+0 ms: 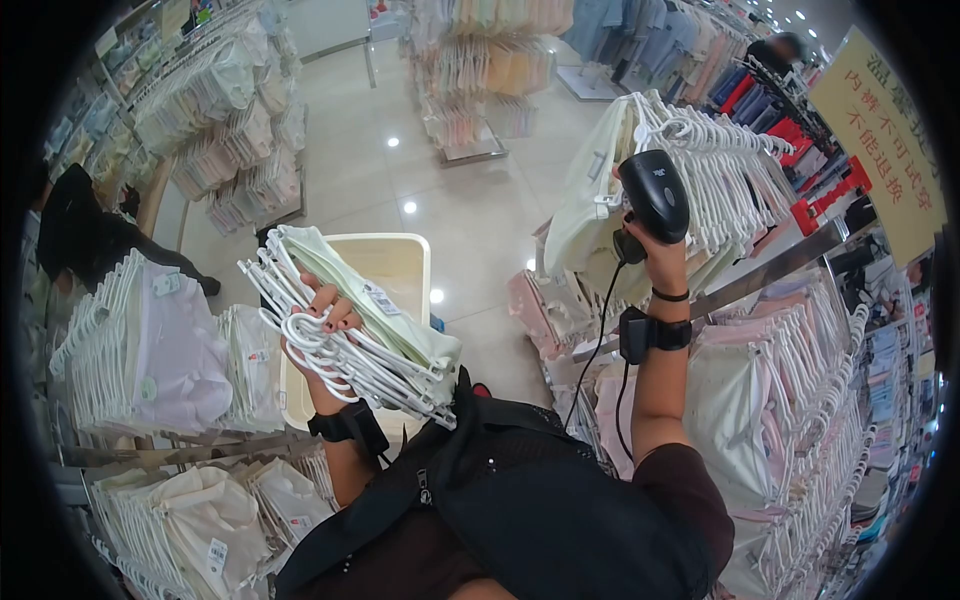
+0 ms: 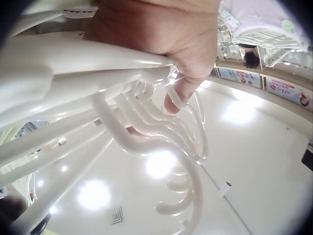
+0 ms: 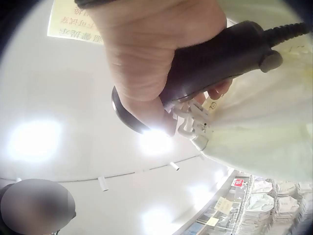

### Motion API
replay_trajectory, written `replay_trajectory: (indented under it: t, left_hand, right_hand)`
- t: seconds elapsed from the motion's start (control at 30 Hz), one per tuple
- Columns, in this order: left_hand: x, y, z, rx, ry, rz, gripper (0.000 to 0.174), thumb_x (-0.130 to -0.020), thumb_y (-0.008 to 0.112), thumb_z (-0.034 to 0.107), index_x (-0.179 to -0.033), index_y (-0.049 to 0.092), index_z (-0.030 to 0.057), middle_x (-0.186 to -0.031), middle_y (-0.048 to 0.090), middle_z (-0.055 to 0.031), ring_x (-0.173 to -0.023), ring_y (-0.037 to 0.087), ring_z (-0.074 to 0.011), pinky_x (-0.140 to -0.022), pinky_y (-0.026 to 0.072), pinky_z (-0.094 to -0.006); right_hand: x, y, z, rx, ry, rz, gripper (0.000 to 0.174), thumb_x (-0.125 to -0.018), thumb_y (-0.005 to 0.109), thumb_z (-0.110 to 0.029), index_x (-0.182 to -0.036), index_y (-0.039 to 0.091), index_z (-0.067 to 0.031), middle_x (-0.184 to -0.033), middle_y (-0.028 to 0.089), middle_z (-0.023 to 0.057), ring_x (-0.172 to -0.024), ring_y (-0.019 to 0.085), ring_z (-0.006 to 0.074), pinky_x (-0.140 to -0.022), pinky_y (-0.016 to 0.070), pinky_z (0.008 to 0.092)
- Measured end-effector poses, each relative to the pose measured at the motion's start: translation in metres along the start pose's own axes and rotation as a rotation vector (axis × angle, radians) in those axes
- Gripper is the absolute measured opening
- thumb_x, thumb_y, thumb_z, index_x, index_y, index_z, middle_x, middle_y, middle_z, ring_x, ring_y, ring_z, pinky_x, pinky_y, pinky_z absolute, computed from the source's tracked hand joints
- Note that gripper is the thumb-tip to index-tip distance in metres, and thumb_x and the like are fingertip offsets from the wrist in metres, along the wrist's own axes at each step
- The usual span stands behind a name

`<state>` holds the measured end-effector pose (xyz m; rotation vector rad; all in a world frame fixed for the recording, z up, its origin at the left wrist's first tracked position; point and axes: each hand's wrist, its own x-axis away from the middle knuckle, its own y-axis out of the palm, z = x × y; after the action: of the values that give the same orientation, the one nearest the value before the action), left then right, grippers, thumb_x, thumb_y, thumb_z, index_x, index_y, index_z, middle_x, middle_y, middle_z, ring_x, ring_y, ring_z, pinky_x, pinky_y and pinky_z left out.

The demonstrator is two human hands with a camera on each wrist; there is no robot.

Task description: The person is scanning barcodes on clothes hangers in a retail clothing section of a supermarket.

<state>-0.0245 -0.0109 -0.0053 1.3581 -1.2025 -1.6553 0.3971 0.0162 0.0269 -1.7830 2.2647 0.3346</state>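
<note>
In the head view my left hand (image 1: 332,308) grips a bundle of white plastic hangers (image 1: 335,365) carrying pale green garments (image 1: 410,330). The hooks of several hangers (image 2: 146,142) spread below my thumb in the left wrist view. My right hand (image 1: 662,262) holds a black barcode scanner (image 1: 657,195) by its handle, and a black cord (image 1: 597,350) runs down from it. Close to my right fingertips is a white hanger clip (image 3: 195,122), with a pale green garment (image 3: 259,142) hanging from it. That garment belongs to the front of a packed rack row.
A cream bin (image 1: 425,265) stands on the floor behind the bundle. Racks of hung garments (image 1: 185,370) line my left, with pink ones (image 1: 740,400) at right. A metal rail (image 1: 770,268) crosses at right. A person in black (image 1: 90,235) is at far left.
</note>
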Motion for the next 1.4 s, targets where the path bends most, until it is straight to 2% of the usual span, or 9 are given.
replay_trajectory:
  t: [0.17, 0.33, 0.43, 0.6, 0.83, 1.0, 1.17, 1.3, 1.4]
  left_hand:
    - [0.0, 0.002, -0.001, 0.001, 0.007, -0.003, 0.035, -0.081, 0.054, 0.018, -0.114, 0.046, 0.0082, -0.071, 0.042, 0.0001, -0.06, 0.041, -0.0132, -0.064, 0.0386, -0.0284]
    - [0.0, 0.001, -0.003, -0.011, 0.008, 0.012, 0.036, -0.081, 0.053, 0.018, -0.115, 0.045, 0.0082, -0.072, 0.042, -0.0005, -0.061, 0.041, -0.0137, -0.065, 0.039, -0.0292]
    - [0.0, 0.002, -0.003, 0.009, 0.008, 0.016, 0.037, -0.081, 0.053, 0.018, -0.115, 0.045, 0.0085, -0.073, 0.041, -0.0005, -0.061, 0.041, -0.0138, -0.065, 0.039, -0.0294]
    - [0.001, 0.008, -0.006, -0.008, -0.006, -0.032, 0.035, -0.083, 0.052, 0.014, -0.116, 0.043, 0.0059, -0.074, 0.043, -0.001, -0.062, 0.043, -0.0134, -0.068, 0.0423, -0.0283]
    - [0.0, -0.001, -0.001, 0.002, -0.017, 0.002, 0.038, -0.08, 0.055, 0.018, -0.116, 0.045, 0.0091, -0.072, 0.041, 0.0004, -0.061, 0.04, -0.0125, -0.067, 0.0374, -0.0283]
    - [-0.002, 0.004, -0.005, 0.023, -0.018, 0.021, 0.038, -0.08, 0.055, 0.018, -0.115, 0.045, 0.009, -0.073, 0.041, 0.0002, -0.061, 0.04, -0.0127, -0.068, 0.0386, -0.0286]
    - [-0.005, 0.015, -0.012, -0.016, -0.031, 0.029, 0.038, -0.079, 0.054, 0.017, -0.114, 0.042, 0.0088, -0.074, 0.042, -0.0002, -0.067, 0.042, -0.0142, -0.075, 0.0414, -0.0312]
    - [-0.003, 0.023, -0.019, -0.024, -0.087, 0.028, 0.037, -0.078, 0.052, 0.018, -0.111, 0.04, 0.0069, -0.083, 0.046, -0.0041, -0.095, 0.051, -0.0242, -0.09, 0.0434, -0.043]
    - [0.004, 0.02, -0.025, 0.022, -0.148, 0.041, 0.041, -0.076, 0.052, 0.018, -0.113, 0.042, 0.0019, -0.125, 0.038, -0.0181, -0.123, 0.03, -0.035, -0.098, 0.034, -0.0482]
  right_hand:
    - [-0.003, 0.007, -0.008, 0.121, -0.026, -0.01, 0.036, -0.066, 0.067, 0.005, -0.1, 0.054, 0.0007, -0.087, 0.061, 0.0067, -0.075, 0.058, 0.015, -0.068, 0.0458, 0.0265]
    - [-0.011, 0.037, -0.039, -0.598, 0.004, -0.291, 0.044, -0.075, 0.057, -0.011, -0.116, 0.048, 0.0007, -0.112, 0.054, 0.0129, -0.077, 0.054, 0.0131, -0.064, 0.0442, 0.0247]
    - [-0.019, 0.034, -0.028, -0.348, -0.107, -0.199, 0.056, -0.077, 0.054, -0.024, -0.125, 0.038, -0.0001, -0.124, 0.043, 0.0172, -0.078, 0.049, 0.0125, -0.065, 0.042, 0.0245]
    - [-0.019, 0.026, -0.045, -0.29, -0.229, -0.212, 0.054, -0.072, 0.058, -0.018, -0.121, 0.044, 0.0002, -0.117, 0.05, 0.0149, -0.089, 0.052, 0.014, -0.068, 0.0428, 0.0232]
    - [-0.012, 0.022, -0.041, -0.132, -0.176, -0.252, 0.049, -0.075, 0.053, -0.011, -0.122, 0.042, 0.0016, -0.119, 0.049, 0.016, -0.079, 0.051, 0.0121, -0.069, 0.0421, 0.0237]
    - [0.006, 0.019, -0.024, 0.081, -0.067, -0.176, 0.053, -0.064, 0.072, 0.001, -0.111, 0.049, -0.0001, -0.092, 0.061, 0.0052, -0.084, 0.058, 0.0128, -0.079, 0.0456, 0.0281]
    - [0.035, 0.04, -0.041, 0.055, 0.079, -0.293, 0.071, -0.059, 0.077, -0.002, -0.12, 0.041, -0.0012, -0.1, 0.058, 0.0062, -0.088, 0.056, 0.012, -0.08, 0.0449, 0.0282]
    - [0.051, 0.062, -0.03, 0.018, -0.072, -0.437, 0.077, -0.056, 0.079, -0.005, -0.122, 0.039, -0.0003, -0.104, 0.057, 0.0079, -0.094, 0.054, 0.0136, -0.084, 0.042, 0.0297]
    - [0.067, 0.079, -0.038, 0.006, -0.076, -0.615, 0.073, -0.056, 0.08, -0.01, -0.117, 0.043, 0.0016, -0.103, 0.058, 0.0099, -0.094, 0.054, 0.0154, -0.084, 0.0413, 0.0298]
